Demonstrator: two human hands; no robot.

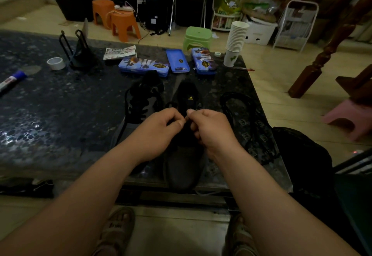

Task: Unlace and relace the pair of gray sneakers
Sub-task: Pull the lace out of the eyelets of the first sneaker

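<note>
A dark gray sneaker (184, 165) with a yellow logo on its tongue lies on the table, toe toward me, at the near edge. My left hand (159, 128) and my right hand (211, 129) meet over its lace area, and each pinches the black lace (170, 104) between thumb and fingers. The second sneaker (142, 102) lies just to the left, partly behind my left hand, its black lace looped loosely. A separate black lace (231, 102) lies coiled on the table to the right.
The dark speckled table (60, 104) also holds three blue tins (144, 67), a stack of paper cups (235, 42), a tape roll (56, 63), a marker (12, 80) and a black stand (78, 52). A black bag (302, 161) sits at the right. Plastic stools stand on the floor beyond.
</note>
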